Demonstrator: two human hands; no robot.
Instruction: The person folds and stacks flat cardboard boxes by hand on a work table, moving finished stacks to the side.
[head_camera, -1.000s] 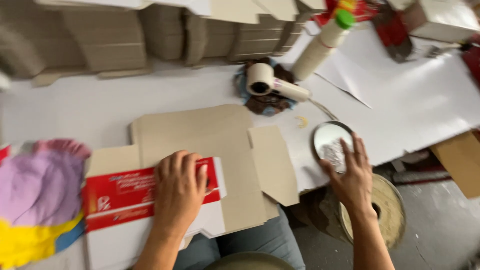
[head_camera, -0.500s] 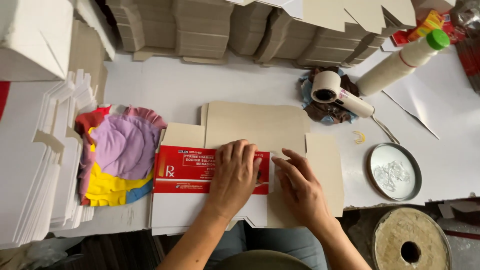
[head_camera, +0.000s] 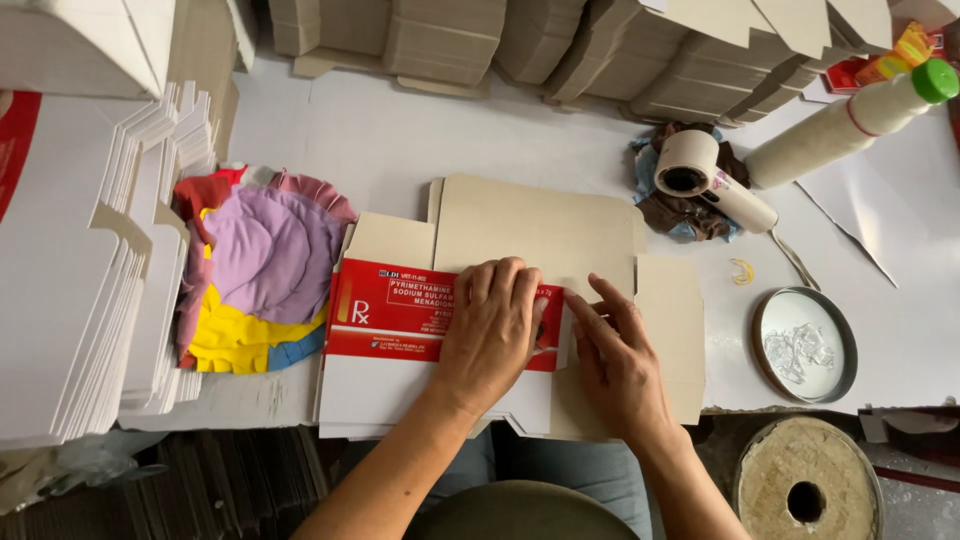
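While the left hand (head_camera: 493, 330) lies flat and open on the red label (head_camera: 400, 315), pinning it to the carton blank (head_camera: 540, 225) at the table's (head_camera: 400, 140) near edge, the right hand (head_camera: 618, 360), fingers extended, presses the label's right end down.

On the white tabletop (head_camera: 400, 140): a crumpled multicoloured cloth (head_camera: 255, 270), a white tape roll (head_camera: 688, 163), a green-capped white bottle (head_camera: 850, 125), a round metal tin (head_camera: 805, 343), and stacked white carton blanks (head_camera: 70, 300).
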